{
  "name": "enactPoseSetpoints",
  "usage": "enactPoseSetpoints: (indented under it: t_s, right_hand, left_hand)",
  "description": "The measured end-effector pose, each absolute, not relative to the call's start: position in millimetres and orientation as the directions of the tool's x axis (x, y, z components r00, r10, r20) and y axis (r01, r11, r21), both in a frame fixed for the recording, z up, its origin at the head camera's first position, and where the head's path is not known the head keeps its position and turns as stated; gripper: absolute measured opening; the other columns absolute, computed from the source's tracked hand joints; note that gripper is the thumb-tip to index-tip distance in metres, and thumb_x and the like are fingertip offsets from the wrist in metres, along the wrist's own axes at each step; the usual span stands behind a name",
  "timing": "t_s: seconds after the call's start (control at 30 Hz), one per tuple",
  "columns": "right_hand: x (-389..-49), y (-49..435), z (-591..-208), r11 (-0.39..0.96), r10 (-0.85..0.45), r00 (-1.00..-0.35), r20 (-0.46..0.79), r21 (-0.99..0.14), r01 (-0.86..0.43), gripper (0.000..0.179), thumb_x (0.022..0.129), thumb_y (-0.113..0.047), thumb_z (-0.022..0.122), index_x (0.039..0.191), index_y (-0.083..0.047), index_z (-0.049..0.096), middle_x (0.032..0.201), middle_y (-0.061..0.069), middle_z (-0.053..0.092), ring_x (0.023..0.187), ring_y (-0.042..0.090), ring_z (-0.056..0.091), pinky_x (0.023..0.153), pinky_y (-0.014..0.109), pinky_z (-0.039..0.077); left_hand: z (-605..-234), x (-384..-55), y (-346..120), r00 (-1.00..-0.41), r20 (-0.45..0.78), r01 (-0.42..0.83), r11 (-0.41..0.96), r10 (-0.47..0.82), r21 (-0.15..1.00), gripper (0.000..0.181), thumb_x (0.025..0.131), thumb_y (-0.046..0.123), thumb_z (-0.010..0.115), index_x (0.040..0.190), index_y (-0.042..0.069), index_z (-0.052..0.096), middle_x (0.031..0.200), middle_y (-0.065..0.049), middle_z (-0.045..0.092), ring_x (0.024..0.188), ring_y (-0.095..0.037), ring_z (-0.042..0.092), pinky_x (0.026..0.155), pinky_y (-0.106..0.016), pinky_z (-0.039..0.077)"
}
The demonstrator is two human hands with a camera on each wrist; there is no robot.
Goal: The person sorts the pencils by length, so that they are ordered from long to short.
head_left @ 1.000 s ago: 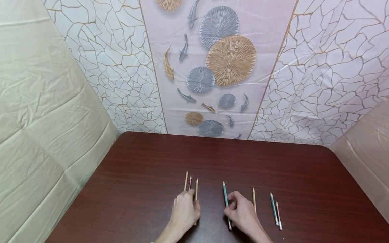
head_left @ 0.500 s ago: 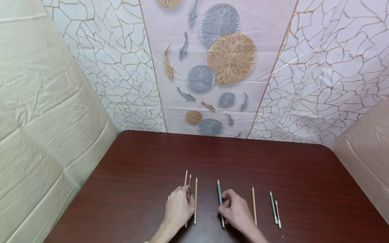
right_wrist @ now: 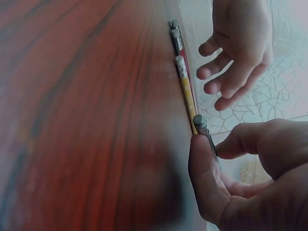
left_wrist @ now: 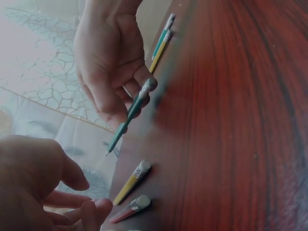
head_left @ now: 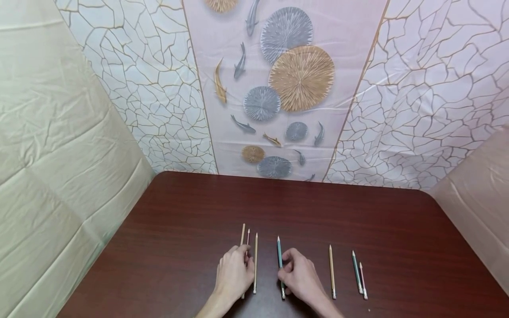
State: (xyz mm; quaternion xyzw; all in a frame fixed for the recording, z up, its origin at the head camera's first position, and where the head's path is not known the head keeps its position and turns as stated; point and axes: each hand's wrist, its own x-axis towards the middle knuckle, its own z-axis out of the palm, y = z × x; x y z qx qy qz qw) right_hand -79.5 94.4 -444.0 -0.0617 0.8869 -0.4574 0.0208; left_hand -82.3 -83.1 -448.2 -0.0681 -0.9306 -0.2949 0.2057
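Observation:
My right hand (head_left: 301,276) pinches a green pencil (head_left: 279,252) between thumb and fingers, its tip pointing away from me. In the left wrist view, this green pencil (left_wrist: 130,115) shows its eraser end toward the camera. My left hand (head_left: 233,271) hovers with loosely bent fingers over a red pencil (head_left: 248,236) and a tan pencil (head_left: 243,235), covering parts of both. Seen from the right wrist, the left hand's (right_wrist: 243,50) fingers are apart with nothing between them. Just right of that hand lies a yellow pencil (head_left: 256,265), with bare table between it and the green one.
On the right side of the dark wooden table (head_left: 191,207) lie another yellow pencil (head_left: 332,273), a second green pencil (head_left: 356,272) and a short red pencil (head_left: 363,281), these last two close together. A patterned cloth (head_left: 274,88) hangs behind the table's far edge.
My right hand has moved the green pencil leftward, toward the yellow one. My left hand has left the yellow pencil and shifted slightly left, over the red and tan pencils.

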Motion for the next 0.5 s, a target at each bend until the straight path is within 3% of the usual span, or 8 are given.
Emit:
enactPoseSetpoints:
  t_s: [0.5]
  right_hand:
    - [-82.8, 78.1, -448.0, 0.547, -0.148, -0.989, 0.006, -0.833, -0.087, 0.028, 0.068, -0.001, 0.056, 0.097, 0.0, 0.053, 0.066, 0.002, 0.054, 0.035, 0.011, 0.052, 0.038, 0.028, 0.042]
  left_hand:
    - [-447.8, -82.1, -83.9, -0.905, 0.426, 0.257, 0.808, 0.008, 0.531, 0.02, 0.069, 0.007, 0.064, 0.089, 0.007, 0.067, 0.064, 0.011, 0.046, 0.053, -0.006, 0.047, 0.048, -0.028, 0.041]
